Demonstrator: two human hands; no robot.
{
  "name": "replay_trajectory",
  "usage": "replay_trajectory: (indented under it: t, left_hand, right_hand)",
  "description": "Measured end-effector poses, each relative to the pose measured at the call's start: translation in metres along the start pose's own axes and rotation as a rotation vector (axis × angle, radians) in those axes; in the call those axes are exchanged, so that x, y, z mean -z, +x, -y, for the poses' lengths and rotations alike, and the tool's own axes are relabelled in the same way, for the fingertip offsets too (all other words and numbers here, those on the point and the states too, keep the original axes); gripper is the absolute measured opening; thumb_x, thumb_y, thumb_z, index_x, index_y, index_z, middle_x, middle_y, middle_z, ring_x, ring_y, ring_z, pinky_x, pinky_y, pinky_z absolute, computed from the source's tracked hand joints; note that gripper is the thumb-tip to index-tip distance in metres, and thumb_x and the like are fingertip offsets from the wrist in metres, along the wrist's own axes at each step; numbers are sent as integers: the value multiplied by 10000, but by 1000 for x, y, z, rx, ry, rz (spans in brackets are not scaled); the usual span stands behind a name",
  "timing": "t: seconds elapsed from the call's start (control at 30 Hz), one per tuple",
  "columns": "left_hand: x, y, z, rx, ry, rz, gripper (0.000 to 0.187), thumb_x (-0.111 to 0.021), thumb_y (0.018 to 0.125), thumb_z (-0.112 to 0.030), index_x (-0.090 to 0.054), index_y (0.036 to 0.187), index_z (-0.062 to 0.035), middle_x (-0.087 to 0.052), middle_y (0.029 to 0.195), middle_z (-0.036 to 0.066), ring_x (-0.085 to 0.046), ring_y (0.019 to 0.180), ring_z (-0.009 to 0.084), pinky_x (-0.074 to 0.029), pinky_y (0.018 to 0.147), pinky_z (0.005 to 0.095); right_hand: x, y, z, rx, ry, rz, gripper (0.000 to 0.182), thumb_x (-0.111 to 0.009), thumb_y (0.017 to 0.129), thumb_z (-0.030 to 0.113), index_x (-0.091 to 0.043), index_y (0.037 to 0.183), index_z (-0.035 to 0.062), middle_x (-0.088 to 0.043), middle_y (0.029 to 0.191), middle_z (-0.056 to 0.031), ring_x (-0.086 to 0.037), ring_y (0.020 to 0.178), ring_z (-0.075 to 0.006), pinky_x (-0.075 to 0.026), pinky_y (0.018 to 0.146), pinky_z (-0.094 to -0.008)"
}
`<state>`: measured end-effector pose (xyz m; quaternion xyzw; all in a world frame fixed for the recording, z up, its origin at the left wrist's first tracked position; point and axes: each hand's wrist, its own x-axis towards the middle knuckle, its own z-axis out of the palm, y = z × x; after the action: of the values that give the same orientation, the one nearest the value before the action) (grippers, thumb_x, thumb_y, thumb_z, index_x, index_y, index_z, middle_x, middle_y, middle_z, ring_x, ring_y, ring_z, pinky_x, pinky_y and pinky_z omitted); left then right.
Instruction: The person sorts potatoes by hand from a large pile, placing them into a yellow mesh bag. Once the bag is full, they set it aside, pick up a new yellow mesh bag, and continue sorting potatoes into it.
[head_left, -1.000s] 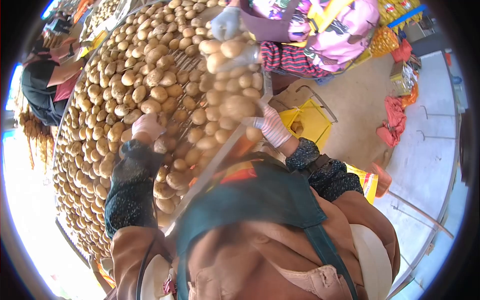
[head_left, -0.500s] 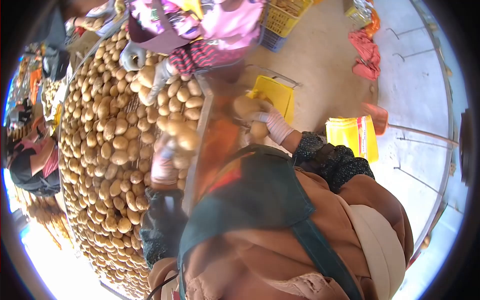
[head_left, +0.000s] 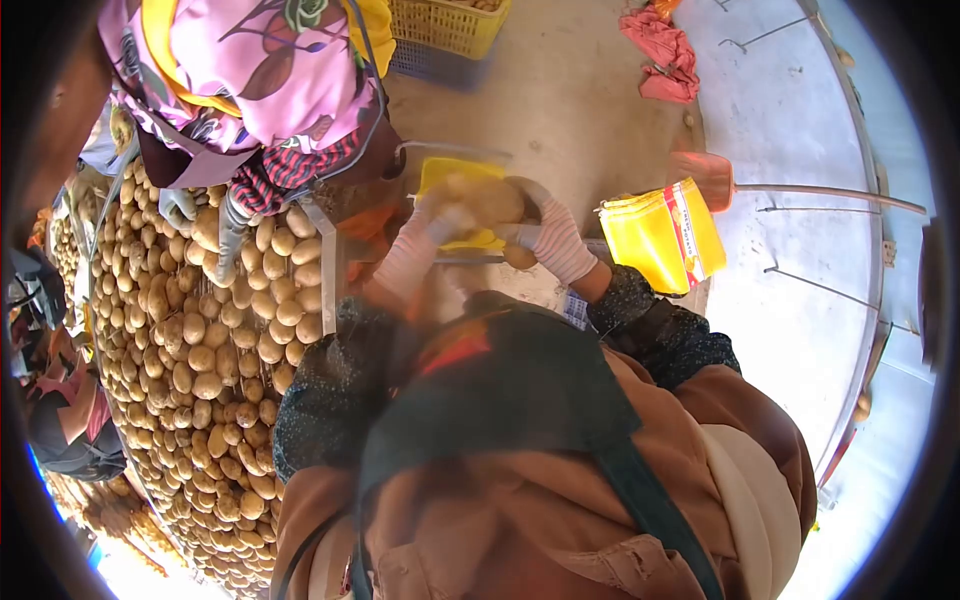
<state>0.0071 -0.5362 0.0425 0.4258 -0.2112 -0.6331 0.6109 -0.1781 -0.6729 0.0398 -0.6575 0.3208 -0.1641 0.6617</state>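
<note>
My left hand (head_left: 408,252), in a striped glove, is blurred with its fingers curled against potatoes (head_left: 458,188). Opposite it, my right hand (head_left: 558,242), gloved alike, grips a large potato (head_left: 500,203), and a smaller potato (head_left: 519,256) sits under its fingers. Both hands are close together over a yellow bag (head_left: 432,172) by a metal frame. Motion blur hides exactly how many potatoes each hand has.
A broad heap of potatoes (head_left: 205,355) lies on a metal-edged table at left. A co-worker's gloved hand (head_left: 232,240) touches potatoes there. Folded yellow bags (head_left: 660,235) lie at right, beside a red shovel (head_left: 703,180). A yellow crate (head_left: 448,28) stands behind.
My left hand has moved right, from above the potato heap to the yellow bag, with potatoes. My right hand stays by the bag with its potatoes. The view has shifted.
</note>
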Motion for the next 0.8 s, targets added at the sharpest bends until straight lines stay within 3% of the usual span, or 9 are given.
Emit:
replay_trajectory:
  t: [0.1, 0.3, 0.47, 0.63, 0.8]
  left_hand:
    - [-16, -3, -13, 54, -215, 188, 687, -683, 959, -337, -378, 1509, -60, -517, 1387, 97, -542, 1254, 212, -541, 959, 383]
    - [-16, -12, 0, -113, -184, 5, 668, -690, 949, -287, -382, 1493, -49, -529, 1369, 114, -557, 1250, 245, -569, 954, 453]
    - [-22, -40, -23, -163, -204, -89, 607, -688, 956, -279, -444, 1442, -10, -561, 1341, 120, -568, 1226, 226, -524, 1004, 393]
    - [-15, -58, -32, -213, -185, -194, 546, -662, 975, -283, -490, 1395, 21, -608, 1287, 125, -589, 1192, 219, -482, 1043, 377]
    - [-7, -66, -17, -280, -316, -266, 560, -632, 983, -338, -494, 1391, 19, -615, 1291, 142, -608, 1187, 247, -480, 1050, 433]
  right_hand:
    - [-6, 1, 36, -5, -5, 121, 689, -835, 797, 80, -497, 1390, -15, -601, 1315, -144, -605, 1183, -217, -522, 1014, -338]
    - [-16, 15, 33, 135, 33, 254, 659, -859, 777, 56, -533, 1346, -3, -602, 1276, -123, -589, 1188, -202, -509, 1032, -349]
    - [-32, 32, 36, 323, -106, 330, 666, -873, 765, 63, -536, 1336, -7, -607, 1256, -118, -589, 1168, -199, -499, 1030, -350]
    - [-52, 43, 43, 332, -137, 431, 672, -869, 760, 45, -535, 1341, -6, -605, 1235, -117, -589, 1162, -204, -504, 1019, -351]
    - [-66, 47, 54, 224, -64, 503, 679, -845, 759, 1, -531, 1361, -2, -595, 1235, -113, -587, 1167, -203, -503, 1022, -353]
